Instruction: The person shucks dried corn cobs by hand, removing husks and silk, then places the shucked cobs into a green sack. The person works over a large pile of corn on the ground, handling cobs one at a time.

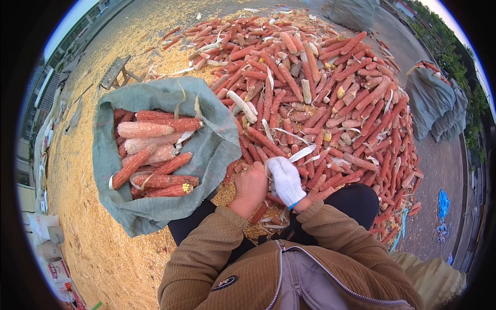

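My bare left hand [251, 186] is curled at the near edge of a large heap of stripped red corn cobs [348, 112]. Close beside it, my right hand [286, 181] wears a white knitted glove with a blue cuff edge, its fingers bent downward. The backs of both hands hide whatever lies between the fingers. A pale husk strip [302, 153] lies just beyond the glove. To the left, a grey-green woven sack [217, 131] stands with its mouth wide, filled with cobs [145, 130]; one corncob [182, 189] there keeps some yellow kernels at its tip.
Loose yellow kernels [83, 170] cover the ground at left. A small wooden stool [115, 72] stands behind the sack. More filled sacks [432, 100] sit at right, another sack [350, 13] at the back. Blue twine [443, 205] lies on the pavement.
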`<state>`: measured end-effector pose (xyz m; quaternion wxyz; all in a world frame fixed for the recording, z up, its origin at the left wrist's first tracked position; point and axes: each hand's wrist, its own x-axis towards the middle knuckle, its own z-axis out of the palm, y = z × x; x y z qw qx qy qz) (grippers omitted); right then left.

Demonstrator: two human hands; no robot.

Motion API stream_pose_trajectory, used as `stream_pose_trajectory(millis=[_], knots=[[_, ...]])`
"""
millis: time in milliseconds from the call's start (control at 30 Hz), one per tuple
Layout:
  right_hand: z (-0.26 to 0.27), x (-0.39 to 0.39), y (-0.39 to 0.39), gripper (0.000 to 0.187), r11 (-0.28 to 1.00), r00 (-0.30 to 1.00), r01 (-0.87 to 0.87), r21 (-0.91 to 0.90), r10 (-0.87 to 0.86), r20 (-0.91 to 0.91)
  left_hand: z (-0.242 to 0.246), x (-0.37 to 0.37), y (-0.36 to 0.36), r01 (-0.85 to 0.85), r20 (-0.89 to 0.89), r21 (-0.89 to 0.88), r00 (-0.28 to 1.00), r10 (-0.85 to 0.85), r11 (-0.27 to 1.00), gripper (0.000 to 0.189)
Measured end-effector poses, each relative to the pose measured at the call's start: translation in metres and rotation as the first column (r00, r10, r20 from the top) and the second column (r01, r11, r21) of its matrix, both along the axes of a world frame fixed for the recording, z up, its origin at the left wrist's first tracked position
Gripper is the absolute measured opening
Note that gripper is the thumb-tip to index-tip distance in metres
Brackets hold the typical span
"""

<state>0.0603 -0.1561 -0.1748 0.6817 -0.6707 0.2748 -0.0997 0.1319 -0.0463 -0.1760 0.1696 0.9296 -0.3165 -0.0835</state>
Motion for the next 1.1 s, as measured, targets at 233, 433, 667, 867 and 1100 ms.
stream_pose_trajectory(millis=[233,433,667,867,1100], knots=[[0.036,-0.012,-0.015,0.025,0.945,0.990,-0.144,0.295,0.135,0.050,0.010,0.023,0.011,-0.114,-0.718,-0.545,0.575,-0.392,0.831,0.005],[0.031,-0.017,-0.038,0.038,0.976,0.986,-0.158,0.152,0.148,0.072,0.022,0.032,0.011,-0.312,-0.958,-0.286,0.113,-0.263,0.906,0.021],[0.030,-0.012,-0.042,0.054,0.963,0.967,-0.247,-0.108,0.252,0.029,-0.016,0.021,0.005,-0.158,-0.581,-0.638,0.741,-0.336,0.753,0.037],[0.044,-0.016,-0.035,0.037,0.886,0.978,-0.204,-0.416,0.208,-0.038,0.006,0.015,0.004,0.002,-0.403,-0.492,0.886,-0.230,0.870,0.044],[0.041,-0.012,-0.021,0.036,0.910,0.957,-0.113,-0.398,0.207,0.202,-0.014,0.006,-0.001,-0.327,-0.690,-0.711,0.496,-0.528,0.622,0.049]])
